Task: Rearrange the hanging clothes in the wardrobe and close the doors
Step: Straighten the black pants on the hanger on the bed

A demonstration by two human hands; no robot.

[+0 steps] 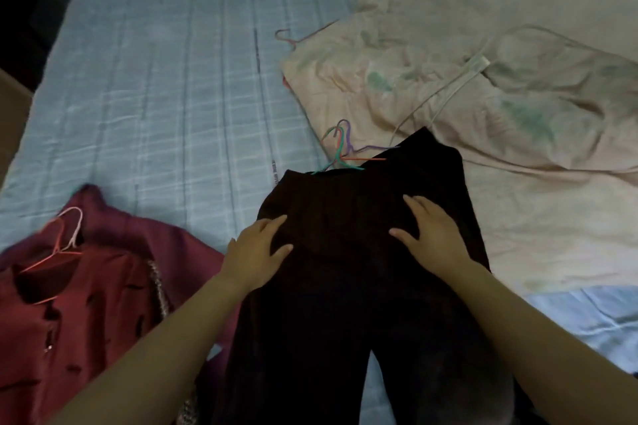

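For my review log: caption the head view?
Left hand and right hand rest flat on dark trousers on the bed, beside a red garment, coloured hangers and a pale quilt.

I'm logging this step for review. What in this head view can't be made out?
Head view only:
Dark trousers: hems cut off by the bottom edge.
Coloured hangers: lower parts hidden under the trousers' waistband.
Red garment: cut off by the left edge.
Wardrobe and doors: outside the frame.

dark trousers (345, 304) cut off below, coloured hangers (340, 148) partly under them
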